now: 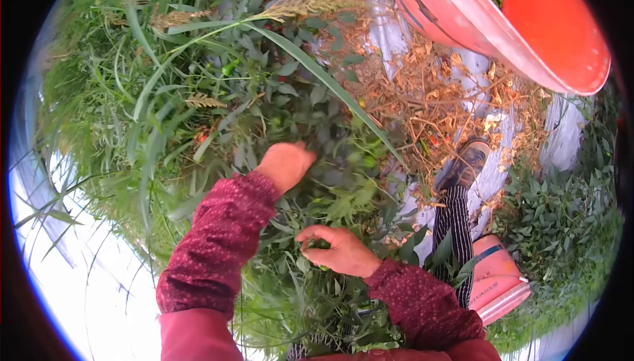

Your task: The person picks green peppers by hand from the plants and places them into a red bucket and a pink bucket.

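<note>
My left hand [286,164], in a dark red patterned sleeve, reaches into the leafy green plants [343,193] near the middle of the view. Its fingers are hidden by its own back and by leaves. Lower and to the right, my right hand [337,250] is curved among the leaves, thumb and index finger bent toward each other. Something green shows at the fingertips, too small to name. Green peppers [230,67] hang among the stems at upper left, and a few red spots show between the leaves.
A large red tub [555,24] with greenery inside is at the upper right. A pink bucket [495,278] lies at lower right beside a striped trouser leg and a shoe [467,163]. Dry brown stalks [436,103] cover plastic sheeting. Tall grass blades cross the view.
</note>
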A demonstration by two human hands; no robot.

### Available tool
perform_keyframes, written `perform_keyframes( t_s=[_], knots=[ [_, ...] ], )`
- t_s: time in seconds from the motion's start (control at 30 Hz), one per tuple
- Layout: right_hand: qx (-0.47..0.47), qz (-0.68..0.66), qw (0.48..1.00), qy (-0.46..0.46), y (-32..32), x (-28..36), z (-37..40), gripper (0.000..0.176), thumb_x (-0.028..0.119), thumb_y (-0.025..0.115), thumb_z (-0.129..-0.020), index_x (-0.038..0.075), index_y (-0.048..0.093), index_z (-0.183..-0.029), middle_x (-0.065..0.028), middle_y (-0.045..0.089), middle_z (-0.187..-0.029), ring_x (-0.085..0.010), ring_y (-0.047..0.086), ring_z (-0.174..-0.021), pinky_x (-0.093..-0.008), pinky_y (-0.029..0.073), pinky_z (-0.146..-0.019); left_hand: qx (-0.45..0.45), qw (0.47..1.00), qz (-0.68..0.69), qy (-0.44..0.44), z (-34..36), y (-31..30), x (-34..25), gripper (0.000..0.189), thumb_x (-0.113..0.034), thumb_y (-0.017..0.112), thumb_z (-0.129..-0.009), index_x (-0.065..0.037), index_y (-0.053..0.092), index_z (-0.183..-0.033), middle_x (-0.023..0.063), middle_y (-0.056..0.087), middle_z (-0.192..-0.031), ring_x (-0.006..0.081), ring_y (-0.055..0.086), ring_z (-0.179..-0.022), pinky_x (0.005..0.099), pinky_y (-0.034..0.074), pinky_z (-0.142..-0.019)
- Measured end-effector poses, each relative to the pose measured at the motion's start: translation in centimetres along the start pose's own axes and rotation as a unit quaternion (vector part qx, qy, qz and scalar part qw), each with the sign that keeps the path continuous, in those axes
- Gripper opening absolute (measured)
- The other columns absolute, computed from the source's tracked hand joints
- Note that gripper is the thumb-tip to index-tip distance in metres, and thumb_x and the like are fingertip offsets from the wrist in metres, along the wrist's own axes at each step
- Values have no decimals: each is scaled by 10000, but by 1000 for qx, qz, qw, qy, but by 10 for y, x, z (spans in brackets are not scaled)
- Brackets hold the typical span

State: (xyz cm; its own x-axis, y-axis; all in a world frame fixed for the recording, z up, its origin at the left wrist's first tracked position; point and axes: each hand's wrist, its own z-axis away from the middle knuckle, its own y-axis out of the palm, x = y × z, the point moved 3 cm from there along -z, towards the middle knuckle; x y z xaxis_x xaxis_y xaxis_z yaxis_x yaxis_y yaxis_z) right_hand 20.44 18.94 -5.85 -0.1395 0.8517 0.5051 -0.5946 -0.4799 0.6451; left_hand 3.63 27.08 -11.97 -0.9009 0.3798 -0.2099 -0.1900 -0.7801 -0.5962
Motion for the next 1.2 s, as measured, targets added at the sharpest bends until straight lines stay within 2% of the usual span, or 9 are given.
perform_keyframes(
  t_s=[0.2, 0.43, 0.5, 0.6, 0.7, 0.8, 0.9, 1.07, 1.2],
  knots=[
    [61, -272, 960, -7, -11, 8, 2, 314, 120, 578, -874, 126, 544, -1186, 10, 589, -978, -62, 591, -713, -209, 447, -545, 161, 983, -64, -57, 110, 76, 37, 115, -96, 565, -735, -85, 663, -793, 117, 627, -793, 281, 647, -731, 390, 512, -615],
    [3, -149, 986, 73, -5, 0, -4, 469, 49, 566, -862, 126, 471, -1314, -56, 588, -1020, -100, 596, -729, -250, 505, -680, 223, 970, -67, -76, 135, 81, 51, 305, -114, 546, -786, -119, 596, -1087, 112, 651, -944, 275, 647, -825, 369, 515, -681],
    [-8, -112, 990, 85, 1, -8, -4, 537, 83, 595, -844, 128, 433, -1354, -70, 585, -1017, -104, 595, -721, -261, 503, -675, 59, 997, -38, -13, 138, 67, 34, 351, -89, 537, -783, -113, 592, -1129, 139, 591, -1110, 277, 621, -922, 370, 516, -753],
    [-31, 78, 994, 65, 1, -19, -2, 600, 168, 658, -805, 117, 424, -1355, -116, 594, -1014, -142, 617, -736, -310, 501, -678, 91, 995, -9, -42, 136, 52, 28, 407, -66, 558, -740, -125, 596, -1141, 154, 501, -1259, 295, 589, -982, 374, 511, -804],
    [-48, 70, 992, 92, 2, -28, -4, 632, 243, 662, -761, 127, 439, -1342, -156, 645, -990, -290, 628, -876, -384, 476, -796, 65, 998, 4, -26, 135, 42, 26, 513, -24, 578, -694, -145, 558, -1193, 174, 441, -1334, 300, 594, -960, 366, 519, -783],
    [-56, 83, 992, 80, 0, -22, -4, 625, 245, 669, -755, 119, 448, -1325, -150, 642, -995, -287, 625, -888, -376, 475, -796, -8, 1000, -16, 10, 131, 27, 15, 730, 24, 575, -689, -216, 405, -1357, 199, 332, -1417, 269, 618, -816, 346, 538, -696],
    [-72, 58, 992, 83, 0, -22, -1, 605, 248, 671, -753, 113, 463, -1305, -149, 640, -992, -288, 623, -891, -378, 477, -790, -36, 994, 41, -97, 122, -17, -7, 792, 74, 549, -670, -229, 382, -1383, 198, 332, -1414, 272, 613, -806, 343, 541, -672],
    [-74, 31, 995, 60, -2, -18, -4, 549, 197, 666, -774, 114, 482, -1285, -116, 641, -959, -219, 632, -806, -342, 489, -727, -211, 973, 52, -75, 110, -57, -22, 742, 91, 552, -675, -179, 425, -1355, 193, 461, -1286, 320, 641, -865, 350, 551, -688],
    [-49, -204, 977, 32, -3, 1, 0, 436, 73, 608, -833, 118, 510, -1256, -40, 614, -935, -94, 586, -697, -253, 471, -650, -288, 918, 246, -117, 102, -68, -49, 570, 105, 565, -708, -80, 512, -1245, 182, 560, -1121, 321, 638, -857, 361, 556, -674]
  ],
)
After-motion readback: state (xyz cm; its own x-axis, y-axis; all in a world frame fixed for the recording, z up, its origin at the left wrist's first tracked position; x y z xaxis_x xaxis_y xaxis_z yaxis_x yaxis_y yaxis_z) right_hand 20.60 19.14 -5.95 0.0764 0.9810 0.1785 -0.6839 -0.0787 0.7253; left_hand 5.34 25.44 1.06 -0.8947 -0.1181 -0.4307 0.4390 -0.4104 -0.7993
